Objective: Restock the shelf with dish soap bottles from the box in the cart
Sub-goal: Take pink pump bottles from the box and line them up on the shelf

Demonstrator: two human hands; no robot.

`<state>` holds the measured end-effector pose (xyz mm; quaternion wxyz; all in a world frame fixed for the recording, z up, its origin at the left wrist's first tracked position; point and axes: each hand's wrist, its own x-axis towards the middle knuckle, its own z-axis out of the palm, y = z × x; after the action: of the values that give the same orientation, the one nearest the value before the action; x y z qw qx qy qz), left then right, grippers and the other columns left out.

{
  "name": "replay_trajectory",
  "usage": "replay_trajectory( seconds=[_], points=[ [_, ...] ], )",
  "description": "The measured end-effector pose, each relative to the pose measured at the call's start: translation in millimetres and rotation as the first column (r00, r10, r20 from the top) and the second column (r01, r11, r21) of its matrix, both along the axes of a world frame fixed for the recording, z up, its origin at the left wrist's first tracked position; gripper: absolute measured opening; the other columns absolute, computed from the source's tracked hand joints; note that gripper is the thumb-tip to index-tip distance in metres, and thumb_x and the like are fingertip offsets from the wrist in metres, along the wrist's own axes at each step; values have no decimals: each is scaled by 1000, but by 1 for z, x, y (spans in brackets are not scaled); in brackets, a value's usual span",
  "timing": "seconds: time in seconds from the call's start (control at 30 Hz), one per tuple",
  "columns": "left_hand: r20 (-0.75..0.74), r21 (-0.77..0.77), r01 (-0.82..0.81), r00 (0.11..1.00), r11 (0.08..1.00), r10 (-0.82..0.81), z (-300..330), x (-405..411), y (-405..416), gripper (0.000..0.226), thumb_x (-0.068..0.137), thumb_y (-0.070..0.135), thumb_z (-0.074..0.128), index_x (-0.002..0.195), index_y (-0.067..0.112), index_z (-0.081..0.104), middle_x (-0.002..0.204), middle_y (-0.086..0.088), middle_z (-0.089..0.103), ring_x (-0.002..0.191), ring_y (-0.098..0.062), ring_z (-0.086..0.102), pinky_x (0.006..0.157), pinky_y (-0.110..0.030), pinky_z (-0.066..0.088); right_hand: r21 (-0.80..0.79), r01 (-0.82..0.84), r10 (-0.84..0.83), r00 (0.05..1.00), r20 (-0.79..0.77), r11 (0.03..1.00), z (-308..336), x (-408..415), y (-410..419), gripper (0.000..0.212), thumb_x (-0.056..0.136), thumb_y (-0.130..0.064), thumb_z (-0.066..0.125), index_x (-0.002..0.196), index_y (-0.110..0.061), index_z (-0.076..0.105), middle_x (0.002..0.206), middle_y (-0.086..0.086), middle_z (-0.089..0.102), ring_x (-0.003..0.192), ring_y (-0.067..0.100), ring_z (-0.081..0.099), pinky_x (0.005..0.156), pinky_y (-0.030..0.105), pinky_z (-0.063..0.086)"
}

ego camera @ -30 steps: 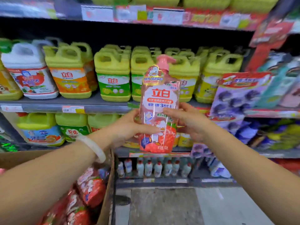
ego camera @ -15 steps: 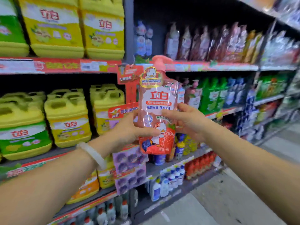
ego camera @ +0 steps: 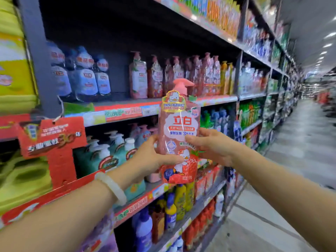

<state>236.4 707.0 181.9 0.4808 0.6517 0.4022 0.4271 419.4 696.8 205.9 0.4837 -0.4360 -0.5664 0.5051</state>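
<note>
A pink dish soap bottle (ego camera: 179, 135) is held upright before a stocked shelf (ego camera: 214, 100). The left hand (ego camera: 151, 159) and right hand (ego camera: 212, 145) each curl around its sides.

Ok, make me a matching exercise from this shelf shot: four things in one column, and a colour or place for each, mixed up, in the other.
Things:
1. pink pump bottle
2. bracelet
3. blue refill pouches
4. promo sign

Places and colours:
A. red, hanging off the shelf edge at the left
B. held upright between the left hand and right hand
C. pale white, round the left wrist
D. standing on the upper shelf, left of the pink bottles there

Pairs: 1-B, 2-C, 3-D, 4-A
</note>
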Motion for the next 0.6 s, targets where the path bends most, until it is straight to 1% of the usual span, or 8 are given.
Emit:
replay_trajectory(
  seconds=[0.1,0.2,0.3,0.33,0.43,0.47,0.53,0.6],
  points=[
    [-26,70,-3,1000,998,4,21,16,47,72,60,14,87,122,20,49,105,0,71,82,-14,70,52,-24,53,41,25,-25,1000,6,999,17,16,44,30,88,-13,61,118,-9,57,103,3,68,87,16,64,77,30,51],
    [-49,112,-2,999,994,7,41,32,85,71,58,19,89,118,22,52,103,-1,72,84,-18,72,66,-39,60,79,26,-26,1000,1,997,35,34,82,15,86,-15,62,101,-16,63,97,0,70,86,15,65,75,30,51],
    [-39,151,-2,999,989,8,60,50,116,52,63,16,86,104,25,56,90,2,73,69,-12,71,56,-31,58,133,19,-20,1000,4,991,54,49,114,16,82,-21,64,97,-18,64,94,0,69,84,16,64,73,30,51],
    [-24,156,-6,1000,988,9,68,57,125,47,64,15,85,100,25,56,89,2,73,66,-13,70,54,-31,57,153,27,-28,1000,4,988,61,55,125,23,79,-23,65,101,-16,63,95,0,69,85,17,64,73,30,52],
    [-26,166,-34,999,986,39,88,80,153,39,67,16,83,94,24,56,87,3,73,64,-14,68,64,-37,58,189,42,-41,999,-9,981,84,74,161,65,69,-27,71,128,-8,49,108,4,67,92,20,63,76,35,53],
    [-37,177,-45,998,983,52,95,87,163,38,67,17,82,94,24,56,87,3,73,66,-15,68,69,-40,57,207,37,-34,999,-16,978,92,80,173,69,72,-26,70,133,-6,45,109,5,66,92,20,64,76,36,54],
    [-51,197,-64,996,978,76,112,100,184,37,68,17,82,95,23,56,90,0,73,73,-19,70,76,-44,57,244,7,0,1000,-28,970,106,96,202,58,81,-23,67,132,-6,47,104,5,67,83,17,67,69,33,57],
    [-83,220,-94,990,971,114,128,113,204,41,68,18,82,102,21,59,94,-3,74,82,-23,71,78,-45,57,269,-68,75,997,-16,961,119,110,232,34,86,-24,62,116,-9,57,98,5,68,75,15,67,62,28,56]
  ],
)
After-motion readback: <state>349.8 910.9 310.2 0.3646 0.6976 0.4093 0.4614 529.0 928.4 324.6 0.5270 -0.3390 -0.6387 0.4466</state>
